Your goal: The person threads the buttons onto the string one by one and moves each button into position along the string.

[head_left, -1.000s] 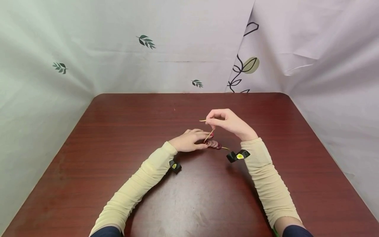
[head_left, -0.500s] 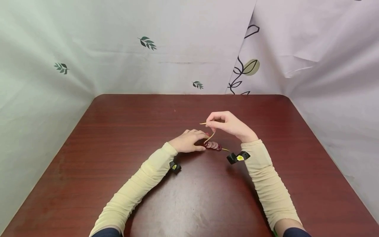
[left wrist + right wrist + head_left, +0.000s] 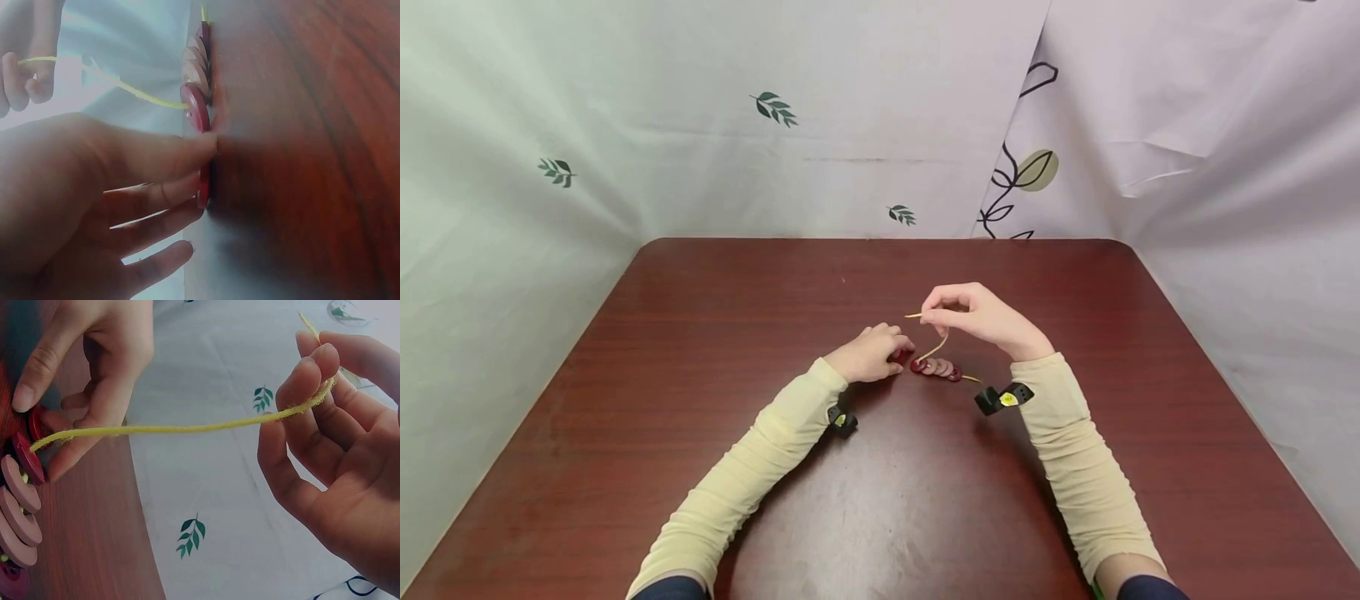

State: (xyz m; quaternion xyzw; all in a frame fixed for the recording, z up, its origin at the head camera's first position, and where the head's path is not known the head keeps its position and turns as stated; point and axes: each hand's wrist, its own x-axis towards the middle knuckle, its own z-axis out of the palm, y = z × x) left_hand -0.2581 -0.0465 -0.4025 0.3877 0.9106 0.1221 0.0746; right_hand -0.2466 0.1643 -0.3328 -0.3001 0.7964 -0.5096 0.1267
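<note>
My left hand (image 3: 868,352) is low over the table, its thumb and fingers around the edge of a loose red button (image 3: 204,184) that lies flat on the wood. Right beside it is a row of buttons threaded on a yellow string (image 3: 187,429): a red one (image 3: 28,457) at the near end, pink ones (image 3: 19,512) overlapping in the middle, and a dark red one (image 3: 12,580) at the far end. My right hand (image 3: 981,317) is raised above the row and pinches the string, with a short tip sticking out past the fingertips.
The brown wooden table (image 3: 700,333) spreads around both hands. White cloth (image 3: 835,125) with leaf prints hangs behind and at the sides. Small black cameras are strapped to both sleeved wrists. The string's other end lies on the table beyond the dark red button.
My left hand has drawn back to the left from the threaded row, and its fingers have curled in around the loose red button. The right hand keeps its pinch on the string, almost still.
</note>
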